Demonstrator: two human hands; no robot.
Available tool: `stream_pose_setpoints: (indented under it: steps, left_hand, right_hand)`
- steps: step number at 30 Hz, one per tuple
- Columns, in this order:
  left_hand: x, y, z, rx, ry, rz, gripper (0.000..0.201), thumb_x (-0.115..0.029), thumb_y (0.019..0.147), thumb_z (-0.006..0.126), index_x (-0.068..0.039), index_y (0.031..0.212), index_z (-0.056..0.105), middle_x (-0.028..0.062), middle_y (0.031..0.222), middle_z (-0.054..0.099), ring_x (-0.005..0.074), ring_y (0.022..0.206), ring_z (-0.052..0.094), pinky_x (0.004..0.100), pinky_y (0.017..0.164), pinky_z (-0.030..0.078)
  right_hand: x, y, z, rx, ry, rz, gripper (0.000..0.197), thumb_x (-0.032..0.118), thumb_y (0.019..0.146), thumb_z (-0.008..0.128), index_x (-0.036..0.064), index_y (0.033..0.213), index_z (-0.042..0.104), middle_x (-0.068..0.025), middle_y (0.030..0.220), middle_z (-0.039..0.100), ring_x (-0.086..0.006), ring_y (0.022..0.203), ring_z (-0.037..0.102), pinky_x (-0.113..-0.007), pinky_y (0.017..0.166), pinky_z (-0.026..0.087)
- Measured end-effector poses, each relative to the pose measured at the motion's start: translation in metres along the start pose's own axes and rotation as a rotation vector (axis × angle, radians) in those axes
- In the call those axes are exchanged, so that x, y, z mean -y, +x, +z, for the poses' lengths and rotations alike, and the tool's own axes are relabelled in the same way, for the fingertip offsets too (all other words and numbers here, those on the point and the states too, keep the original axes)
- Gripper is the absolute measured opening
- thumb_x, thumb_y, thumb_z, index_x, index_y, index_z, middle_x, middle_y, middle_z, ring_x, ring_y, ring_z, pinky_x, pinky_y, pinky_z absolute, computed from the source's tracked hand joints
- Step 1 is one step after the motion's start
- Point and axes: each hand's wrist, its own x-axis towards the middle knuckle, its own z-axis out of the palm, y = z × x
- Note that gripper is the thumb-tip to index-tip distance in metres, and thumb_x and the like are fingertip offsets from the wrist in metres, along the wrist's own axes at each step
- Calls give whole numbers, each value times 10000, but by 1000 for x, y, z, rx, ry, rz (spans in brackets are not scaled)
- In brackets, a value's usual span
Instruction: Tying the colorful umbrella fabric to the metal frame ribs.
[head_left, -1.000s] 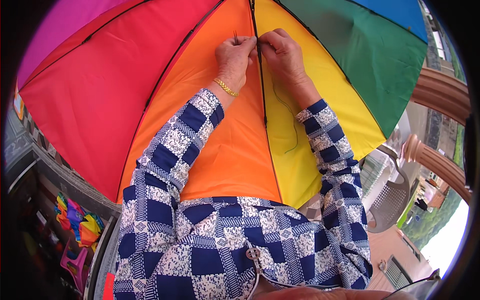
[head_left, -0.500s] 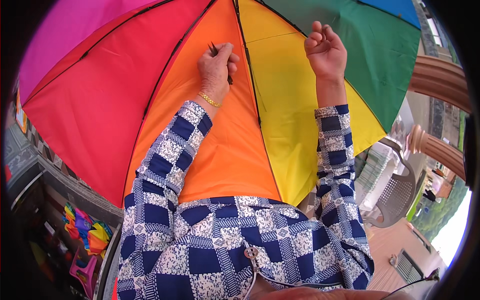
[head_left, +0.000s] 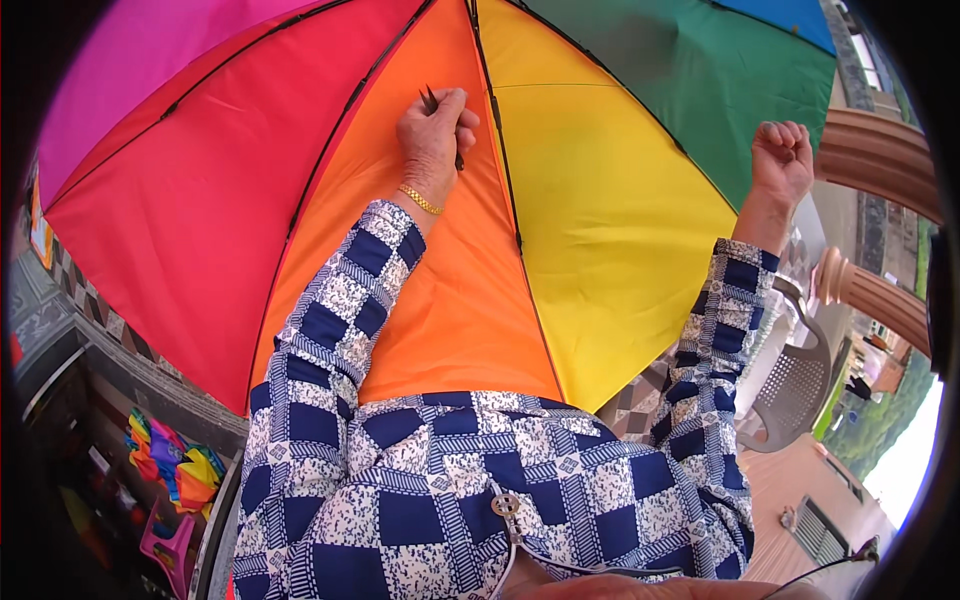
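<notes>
Spread open in front of me is a large rainbow umbrella [head_left: 620,230], its inside toward me, with thin black ribs [head_left: 507,180] between the coloured panels. Over the orange panel, my left hand [head_left: 432,140] is closed around small dark thread snips [head_left: 430,101]; two pointed tips stick out above the fist and the other end shows below it. My right hand [head_left: 782,165] is raised near the edge of the green panel, fingers curled in a pinch. Whatever those fingers hold is too small to make out. A thin line crosses the upper yellow panel; I cannot tell whether it is thread or crease.
Lower left, a bundle of multicoloured fabric [head_left: 180,460] lies above a pink plastic stool [head_left: 168,548]. On the right are a grey plastic chair [head_left: 790,385] and brown columns [head_left: 880,160]. Patterned floor tiles [head_left: 637,400] show below the umbrella's edge.
My right hand has moved right and down, from over the yellow and green panels to beside the green panel's edge, and its fingers have curled tighter. My left hand stays almost still.
</notes>
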Motion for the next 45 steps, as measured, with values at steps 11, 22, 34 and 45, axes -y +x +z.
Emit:
stream_pose_setpoints:
  steps: [11,22,34,45]
  left_hand:
    - [2,-5,2,-15,52,-19,103,-141,843,610,-46,867,579,25,624,571,80,443,480,202,409,372]
    - [1,-8,7,-56,30,-48,105,-146,835,600,-46,819,569,26,610,575,70,417,467,202,393,369]
    - [5,-4,5,-69,7,-40,87,-130,833,589,-48,820,563,35,613,581,76,408,467,203,390,367]
    - [6,0,8,-60,11,-4,75,-112,832,579,-50,804,546,45,600,577,79,390,456,207,381,364]
  right_hand:
    - [-194,-69,54,407,-1196,130,109,147,832,592,41,814,605,-53,691,601,-169,659,603,-286,534,465]
    - [-233,-72,47,820,-1902,-327,91,142,759,591,71,789,640,-117,774,613,-304,731,604,-415,622,479]
    - [-237,-72,43,773,-1878,-308,85,157,765,581,109,767,652,-93,755,589,-297,722,595,-404,632,479]
    - [-255,-68,39,732,-1682,-319,67,111,746,617,94,804,644,-66,766,599,-260,715,596,-342,624,468]
